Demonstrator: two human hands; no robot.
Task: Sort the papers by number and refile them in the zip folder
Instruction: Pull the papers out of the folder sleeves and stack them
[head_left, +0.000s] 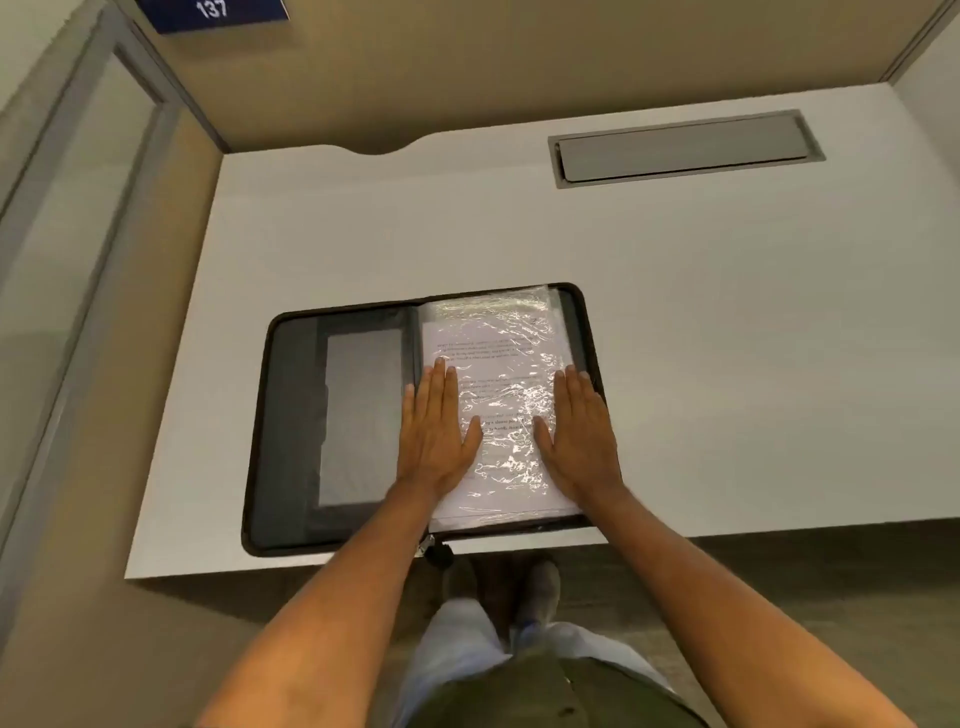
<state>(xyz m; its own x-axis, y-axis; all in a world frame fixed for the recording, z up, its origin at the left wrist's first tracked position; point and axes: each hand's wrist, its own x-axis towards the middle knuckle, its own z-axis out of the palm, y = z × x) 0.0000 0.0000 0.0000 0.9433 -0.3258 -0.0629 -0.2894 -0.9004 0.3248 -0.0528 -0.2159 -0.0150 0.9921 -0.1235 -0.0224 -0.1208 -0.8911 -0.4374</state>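
Desk (675, 338); papers (498, 364) under both hands.

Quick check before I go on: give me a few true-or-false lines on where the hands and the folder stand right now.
1. The zip folder lies open on the desk. True.
2. The left hand grips a loose sheet. False: it lies flat, fingers straight, on the plastic sleeve.
3. The right hand rests flat on the sleeve's right side. True.
4. Printed paper shows through the sleeve. True.
5. The sleeve lies on the folder's left half. False: it is on the right half.
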